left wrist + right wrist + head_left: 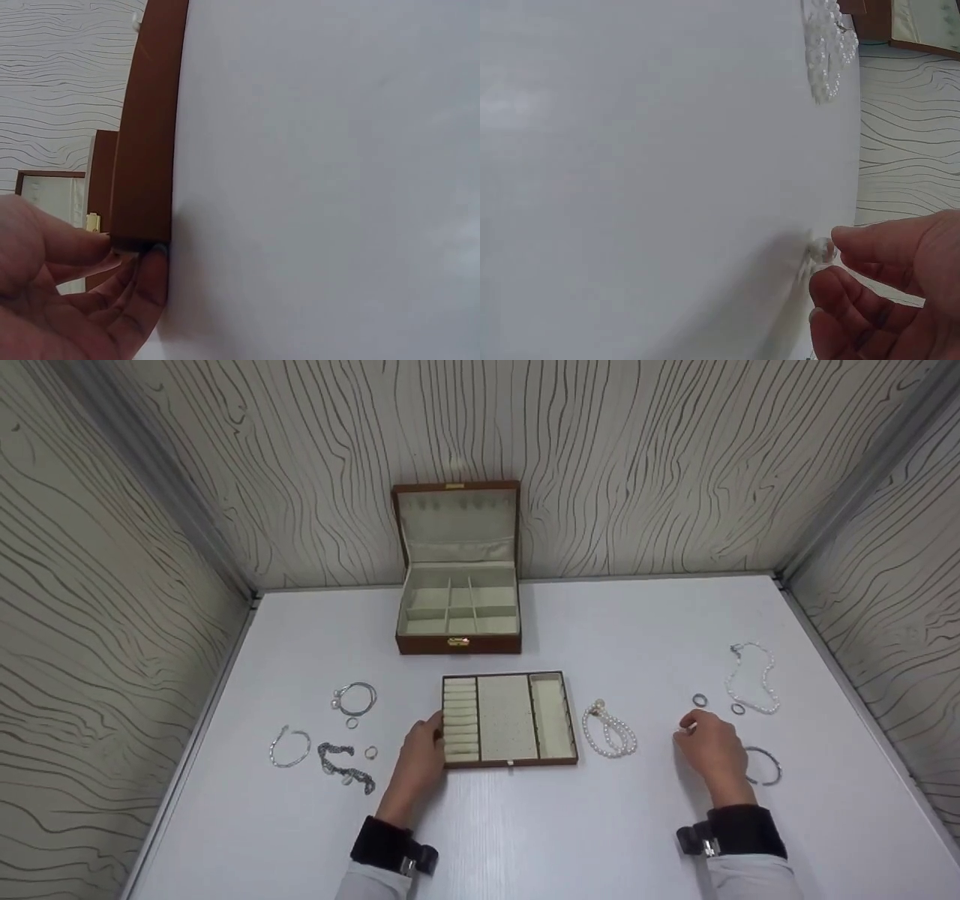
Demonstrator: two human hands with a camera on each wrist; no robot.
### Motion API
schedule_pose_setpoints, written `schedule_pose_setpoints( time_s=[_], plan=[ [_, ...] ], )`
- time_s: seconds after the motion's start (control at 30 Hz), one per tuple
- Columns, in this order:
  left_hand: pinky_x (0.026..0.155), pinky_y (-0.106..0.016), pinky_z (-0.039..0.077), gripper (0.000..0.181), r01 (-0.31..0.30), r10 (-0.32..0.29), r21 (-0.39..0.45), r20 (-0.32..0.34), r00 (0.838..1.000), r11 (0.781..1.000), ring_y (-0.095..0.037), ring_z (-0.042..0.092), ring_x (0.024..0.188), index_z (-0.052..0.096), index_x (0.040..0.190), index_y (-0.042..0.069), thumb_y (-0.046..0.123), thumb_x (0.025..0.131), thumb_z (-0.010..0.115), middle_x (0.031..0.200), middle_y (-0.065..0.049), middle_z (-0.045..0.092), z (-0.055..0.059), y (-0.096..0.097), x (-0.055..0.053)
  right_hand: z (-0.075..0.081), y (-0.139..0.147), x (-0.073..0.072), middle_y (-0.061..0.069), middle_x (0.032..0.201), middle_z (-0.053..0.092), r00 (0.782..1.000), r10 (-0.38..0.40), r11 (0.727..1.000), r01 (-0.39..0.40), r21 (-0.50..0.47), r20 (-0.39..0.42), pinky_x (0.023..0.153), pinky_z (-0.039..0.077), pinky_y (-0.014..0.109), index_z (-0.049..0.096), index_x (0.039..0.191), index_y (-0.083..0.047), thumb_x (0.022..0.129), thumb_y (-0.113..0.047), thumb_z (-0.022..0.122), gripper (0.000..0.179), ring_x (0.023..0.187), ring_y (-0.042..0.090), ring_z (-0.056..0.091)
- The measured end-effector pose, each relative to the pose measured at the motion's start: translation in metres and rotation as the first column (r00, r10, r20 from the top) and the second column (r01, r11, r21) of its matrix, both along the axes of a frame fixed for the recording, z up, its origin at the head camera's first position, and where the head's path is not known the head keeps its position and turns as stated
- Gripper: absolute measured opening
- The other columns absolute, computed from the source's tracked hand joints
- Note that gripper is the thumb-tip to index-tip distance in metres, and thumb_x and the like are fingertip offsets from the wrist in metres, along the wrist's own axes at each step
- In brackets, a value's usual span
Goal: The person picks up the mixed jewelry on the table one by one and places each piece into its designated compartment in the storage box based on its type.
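Note:
My left hand (422, 754) grips the left edge of a brown jewellery tray (508, 716), which has ring rolls, a flat middle panel and a long right-hand slot. In the left wrist view, its thumb and fingers pinch a corner of the tray (146, 172). My right hand (709, 742) is low over the table's right side, thumb and index finger around a small shiny pale piece (823, 251); its exact kind is unclear. Two rings (700, 700) lie just beyond this hand. A dark open bangle (777, 771) is partly hidden behind it.
An open brown jewellery box (459, 645) with divided compartments stands at the back. A pearl strand (609, 741) lies right of the tray, a pearl bracelet (771, 690) far right. Left lie a silver bracelet (273, 754), a chain bracelet (345, 771), bangles (373, 701) and small rings (371, 752).

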State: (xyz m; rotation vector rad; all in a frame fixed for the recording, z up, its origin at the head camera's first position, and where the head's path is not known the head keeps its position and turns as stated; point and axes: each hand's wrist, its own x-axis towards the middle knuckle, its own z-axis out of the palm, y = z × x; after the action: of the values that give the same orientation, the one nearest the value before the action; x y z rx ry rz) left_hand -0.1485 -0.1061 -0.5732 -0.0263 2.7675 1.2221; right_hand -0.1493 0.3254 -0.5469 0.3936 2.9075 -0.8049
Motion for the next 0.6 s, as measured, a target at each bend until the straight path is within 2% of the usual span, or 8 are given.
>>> schedule_pose_setpoints(
  time_s=[0.37,0.5,0.6],
  plan=[
    [0.089,-0.043,0.050,0.047,-0.035,0.035,-0.023,0.011,0.999,0.999,-0.026,0.058,0.102,0.048,0.143,0.002,0.003,0.096,0.051,0.114,-0.017,0.058,0.0002,0.0034,0.0001,-0.0025,-0.0018,-0.0017,0.030,0.094,0.065,1.000,0.003,1.000,-0.004,0.029,0.031,0.062,0.048,0.046,0.067,0.101,0.008,0.090,-0.009,0.062,0.021,0.074,0.036,0.062],
    [0.089,-0.044,0.050,0.047,-0.028,0.028,-0.018,-0.001,1.000,0.999,-0.028,0.058,0.103,0.048,0.142,0.001,0.001,0.096,0.051,0.113,-0.018,0.058,0.0016,0.0028,0.0003,0.0006,-0.0035,-0.0028,0.030,0.094,0.065,1.000,-0.001,0.999,0.001,0.032,0.001,0.062,0.049,0.047,0.067,0.100,0.009,0.088,-0.007,0.060,0.021,0.073,0.038,0.063],
    [0.088,-0.045,0.050,0.047,-0.025,0.025,-0.013,-0.007,1.000,1.000,-0.028,0.058,0.103,0.049,0.142,0.000,0.001,0.095,0.051,0.112,-0.018,0.058,0.0016,0.0015,0.0007,0.0032,-0.0091,-0.0045,0.029,0.092,0.066,0.998,-0.011,1.000,0.012,0.018,-0.055,0.063,0.049,0.048,0.067,0.098,0.010,0.087,-0.005,0.060,0.020,0.075,0.039,0.063]
  ],
)
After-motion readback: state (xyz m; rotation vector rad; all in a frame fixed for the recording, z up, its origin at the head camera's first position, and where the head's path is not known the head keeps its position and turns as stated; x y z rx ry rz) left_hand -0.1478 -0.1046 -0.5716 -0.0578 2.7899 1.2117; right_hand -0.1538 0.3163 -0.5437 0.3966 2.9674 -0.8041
